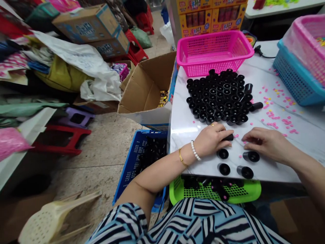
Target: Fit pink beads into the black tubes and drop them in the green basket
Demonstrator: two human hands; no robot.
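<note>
The marbled surface (182, 135) carries everything that matters here, with a pink basket (215, 66) at its far side and a packed group of black cups (218, 96) just nearer, most with their open ends up.

Near of that group are both hands. The left hand (213, 139) is closed on one black cup (229, 137), its fingers over the far side and the thumb nearer. The right hand (269, 144) lies to the right of it, fingers curled and across a short gap; whether it pinches anything, I cannot tell.

The held cup sits in that gap, its long axis seemingly left to right, so its free end points towards the right hand. The left hand is nearer, already touching it. On the near side, a loose cup (251, 156) lies just below the right hand.

Smallest are the pink pieces (274, 116), scattered far right.
</note>
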